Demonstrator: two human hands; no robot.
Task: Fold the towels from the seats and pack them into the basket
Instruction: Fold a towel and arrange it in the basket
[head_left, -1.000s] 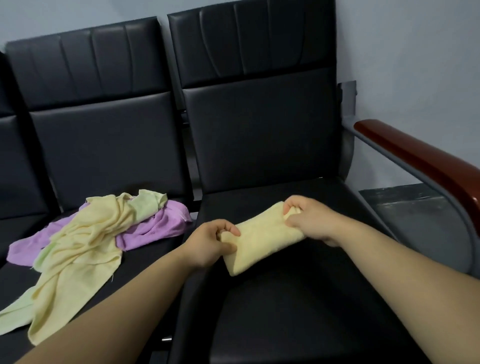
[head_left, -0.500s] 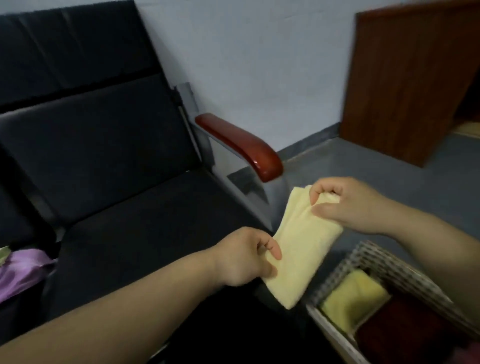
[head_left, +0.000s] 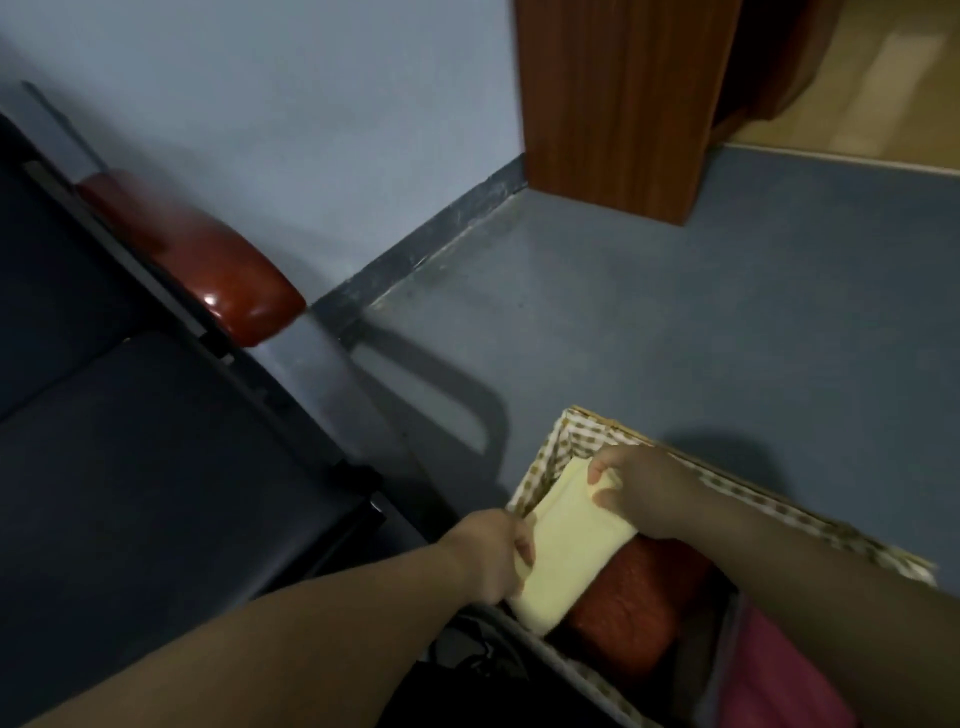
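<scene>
The folded yellow towel (head_left: 566, 545) is now down inside the basket (head_left: 546, 467), lying at its far end against the checked lining and just beside a red towel (head_left: 634, 608); something pink (head_left: 779, 675) fills the nearer part. Both hands are on it: the left hand (head_left: 493, 558) pinches its near-left edge at the basket's rim, and the right hand (head_left: 639, 491) pinches the far end with curled fingers, the two hands apart by the towel's length. For the task this reads as one more towel all but packed. It seems to need only settling and letting go, though whether it already rests with its full weight on what lies below cannot be told. Half a second ago the same towel hung in the air between the same two grips, tilted above the basket's corner beside the seat (head_left: 156, 493); a second ago it lay on the seat cushion with the hands at its ends, and loose yellow and purple towels were heaped on the next seat. Those are now out of view, so more folding probably remains. The head has swung right and down, so the armrest (head_left: 228, 296) sits at the left. The darker yellow towel seen in that corner earlier cannot be made out now.
</scene>
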